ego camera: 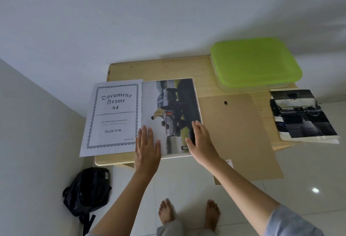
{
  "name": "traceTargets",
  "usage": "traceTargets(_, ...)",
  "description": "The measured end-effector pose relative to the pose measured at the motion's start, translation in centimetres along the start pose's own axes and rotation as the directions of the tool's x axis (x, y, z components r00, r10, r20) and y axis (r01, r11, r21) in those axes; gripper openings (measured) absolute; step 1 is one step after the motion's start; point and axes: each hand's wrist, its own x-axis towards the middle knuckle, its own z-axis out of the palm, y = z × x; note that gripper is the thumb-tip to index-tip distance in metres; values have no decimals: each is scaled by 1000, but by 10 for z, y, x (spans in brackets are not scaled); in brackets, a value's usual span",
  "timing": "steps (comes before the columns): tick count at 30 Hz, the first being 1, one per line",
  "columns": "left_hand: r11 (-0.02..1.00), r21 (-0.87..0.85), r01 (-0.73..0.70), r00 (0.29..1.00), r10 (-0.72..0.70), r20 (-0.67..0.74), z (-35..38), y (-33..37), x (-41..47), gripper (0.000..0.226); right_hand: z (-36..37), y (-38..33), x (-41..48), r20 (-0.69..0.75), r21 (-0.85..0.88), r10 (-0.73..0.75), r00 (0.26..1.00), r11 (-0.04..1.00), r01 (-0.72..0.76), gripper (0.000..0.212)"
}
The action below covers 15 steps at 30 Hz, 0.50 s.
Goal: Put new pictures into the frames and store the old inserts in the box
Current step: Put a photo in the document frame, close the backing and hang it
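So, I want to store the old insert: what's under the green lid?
A clear box sits under the lid, closed. The lid hides what it holds, if anything.

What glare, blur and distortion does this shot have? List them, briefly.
Head view: wide-angle bowing curves the table edges and leans the wall; same view, a bright glare spot sits on the floor tile; light is soft and even, shadows faint; on the insert sheet the large title reads, the small print blurs; the green lid looks soft-edged.

Truck picture [172, 112] flat, paper insert [114, 117] just left, green-lidded box [256, 63] behind.
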Motion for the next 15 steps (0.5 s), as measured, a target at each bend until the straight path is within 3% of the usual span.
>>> traceTargets(8, 993, -99, 65, 994, -55, 98, -3, -15, 1, 67, 45, -17, -3, -164, -225, 186, 969, 949, -220, 70)
traceTargets(15, 994, -110, 25, 991, -10, 134, -3, -18, 2, 69, 49, -22, 6, -246, -146, 216, 945, 955, -256, 71)
